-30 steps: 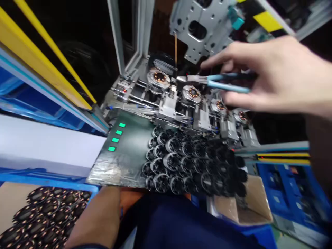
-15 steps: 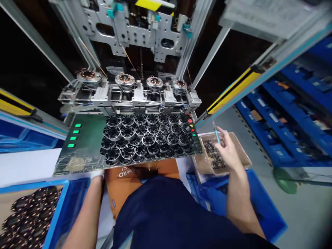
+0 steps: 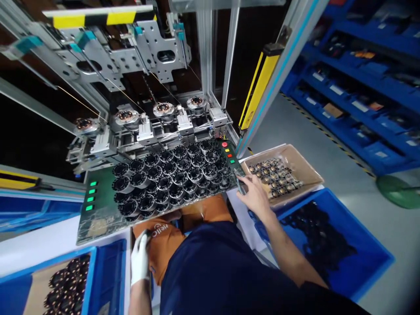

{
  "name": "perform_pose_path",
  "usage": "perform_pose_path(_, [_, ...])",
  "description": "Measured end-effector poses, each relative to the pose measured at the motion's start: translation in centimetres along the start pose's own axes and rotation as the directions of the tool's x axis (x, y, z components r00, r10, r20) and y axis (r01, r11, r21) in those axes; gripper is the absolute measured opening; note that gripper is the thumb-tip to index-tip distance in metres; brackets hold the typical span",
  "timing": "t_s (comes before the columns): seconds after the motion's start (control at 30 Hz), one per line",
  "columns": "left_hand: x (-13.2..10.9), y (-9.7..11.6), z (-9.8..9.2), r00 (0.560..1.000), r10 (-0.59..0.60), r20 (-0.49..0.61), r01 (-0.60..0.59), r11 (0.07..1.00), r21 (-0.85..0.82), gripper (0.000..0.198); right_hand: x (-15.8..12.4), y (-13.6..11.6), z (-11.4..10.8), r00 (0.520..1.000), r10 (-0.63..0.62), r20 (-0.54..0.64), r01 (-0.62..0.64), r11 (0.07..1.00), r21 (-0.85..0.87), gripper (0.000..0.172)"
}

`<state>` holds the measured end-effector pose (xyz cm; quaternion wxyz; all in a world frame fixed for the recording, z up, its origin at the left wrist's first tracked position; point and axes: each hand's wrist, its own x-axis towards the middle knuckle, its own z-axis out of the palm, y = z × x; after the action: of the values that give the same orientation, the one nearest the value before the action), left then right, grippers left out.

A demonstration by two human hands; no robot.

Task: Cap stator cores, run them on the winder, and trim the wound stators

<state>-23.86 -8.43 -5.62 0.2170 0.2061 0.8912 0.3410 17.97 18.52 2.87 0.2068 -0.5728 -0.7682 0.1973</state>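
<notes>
My right hand point(image 3: 254, 196) is closed on a pair of thin pliers point(image 3: 239, 182), whose tip lies at the right edge of the green panel point(image 3: 98, 205). Several black stator cores point(image 3: 170, 175) stand packed together on that panel. Just right of the hand, a cardboard box point(image 3: 308, 168) holds copper-wound stators point(image 3: 275, 173). My left hand point(image 3: 140, 258) wears a white glove and rests with fingers stretched on an orange cloth point(image 3: 164, 243) at my lap, holding nothing.
Behind the panel a winding machine point(image 3: 154, 124) carries several copper-wound stators on its spindles. A blue crate point(image 3: 370, 258) with dark parts sits low right, and another crate point(image 3: 90, 280) with stators low left. A yellow light-curtain post point(image 3: 256, 89) and blue shelving point(image 3: 361, 87) stand right.
My right hand came from over the cardboard box to the panel's right edge, still with the pliers. The gloved left hand slid down onto the orange cloth. The view swung right.
</notes>
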Motion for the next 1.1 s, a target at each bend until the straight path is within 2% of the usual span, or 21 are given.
perform_pose_path(0.1, [-0.2, 1.6, -0.9, 0.970, 0.041, 0.238, -0.039, 0.999, -0.012, 0.053, 1.2, -0.6, 1.0, 0.999, -0.049, 0.015, 0.050, 0.998, -0.049, 0.053])
perform_pose_path(0.23, [-0.4, 3.8, -2.9, 0.870, 0.099, 0.482, -0.121, 0.993, 0.015, 0.067, 2.2, -0.7, 0.5, 0.985, -0.150, 0.082, 0.157, 0.984, -0.088, 0.064])
perform_pose_path(0.3, [-0.6, 4.7, -5.7, 0.805, 0.105, 0.584, -0.149, 0.989, 0.027, 0.070, 2.7, -0.3, -1.0, 0.974, -0.198, 0.110, 0.208, 0.974, -0.090, 0.064])
perform_pose_path(0.37, [-0.6, 5.9, -10.2, 0.744, 0.090, 0.662, -0.173, 0.983, 0.061, 0.071, 3.6, 0.0, -3.6, 0.959, -0.254, 0.123, 0.265, 0.961, -0.079, 0.060])
perform_pose_path(0.4, [-0.3, 6.7, -12.9, 0.734, 0.080, 0.675, -0.188, 0.978, 0.087, 0.073, 4.5, -0.2, -5.2, 0.951, -0.286, 0.118, 0.295, 0.953, -0.071, 0.058])
perform_pose_path(0.43, [0.0, 7.8, -15.8, 0.747, 0.074, 0.661, -0.197, 0.974, 0.114, 0.073, 5.5, -0.7, -7.0, 0.940, -0.321, 0.114, 0.329, 0.942, -0.062, 0.057])
perform_pose_path(0.47, [0.6, 9.4, -18.6, 0.790, 0.094, 0.606, -0.209, 0.970, 0.122, 0.072, 6.7, -1.7, -8.8, 0.928, -0.358, 0.101, 0.364, 0.930, -0.055, 0.057])
perform_pose_path(0.53, [2.6, 14.1, -23.5, 0.885, 0.232, 0.404, -0.297, 0.949, 0.107, 0.058, 9.6, -5.2, -11.9, 0.883, -0.461, 0.092, 0.466, 0.883, -0.054, 0.058])
perform_pose_path(0.57, [4.1, 17.2, -25.2, 0.901, 0.306, 0.307, -0.361, 0.922, 0.139, 0.052, 11.3, -7.9, -13.0, 0.848, -0.524, 0.086, 0.529, 0.847, -0.054, 0.056])
perform_pose_path(0.6, [6.0, 20.7, -26.3, 0.897, 0.391, 0.207, -0.429, 0.882, 0.195, 0.048, 13.0, -11.1, -13.7, 0.806, -0.585, 0.093, 0.590, 0.806, -0.045, 0.054])
perform_pose_path(0.63, [8.2, 24.3, -26.8, 0.868, 0.466, 0.170, -0.496, 0.828, 0.261, 0.050, 14.9, -14.6, -13.9, 0.762, -0.638, 0.110, 0.644, 0.764, -0.028, 0.052])
perform_pose_path(0.7, [13.6, 31.2, -26.0, 0.771, 0.623, 0.128, -0.604, 0.655, 0.454, 0.061, 19.1, -22.3, -12.5, 0.684, -0.703, 0.193, 0.714, 0.700, 0.021, 0.044])
perform_pose_path(0.73, [16.6, 33.9, -25.1, 0.714, 0.677, 0.177, -0.631, 0.513, 0.582, 0.067, 21.3, -26.1, -11.1, 0.660, -0.703, 0.267, 0.722, 0.691, 0.035, 0.040])
perform_pose_path(0.77, [19.7, 36.0, -23.9, 0.694, 0.686, 0.220, -0.638, 0.443, 0.629, 0.067, 23.6, -29.6, -9.2, 0.654, -0.671, 0.349, 0.713, 0.701, 0.013, 0.035])
perform_pose_path(0.8, [22.7, 37.5, -22.6, 0.691, 0.681, 0.241, -0.633, 0.410, 0.657, 0.066, 25.8, -32.7, -7.1, 0.652, -0.654, 0.384, 0.711, 0.703, -0.010, 0.032])
perform_pose_path(0.87, [28.0, 38.5, -20.1, 0.681, 0.675, 0.283, -0.635, 0.354, 0.686, 0.066, 29.7, -37.6, -2.6, 0.692, -0.610, 0.387, 0.684, 0.725, -0.080, 0.037])
perform_pose_path(0.93, [31.7, 37.9, -18.1, 0.672, 0.663, 0.332, -0.650, 0.312, 0.693, 0.061, 32.6, -40.3, 1.3, 0.736, -0.545, 0.401, 0.640, 0.753, -0.152, 0.043])
perform_pose_path(1.0, [33.8, 36.9, -16.6, 0.658, 0.659, 0.365, -0.668, 0.286, 0.687, 0.053, 34.3, -41.4, 4.1, 0.772, -0.483, 0.414, 0.598, 0.772, -0.214, 0.043])
perform_pose_path(1.1, [35.0, 36.1, -15.5, 0.630, 0.679, 0.377, -0.689, 0.265, 0.674, 0.042, 35.1, -41.5, 5.8, 0.807, -0.426, 0.409, 0.555, 0.783, -0.280, 0.040])
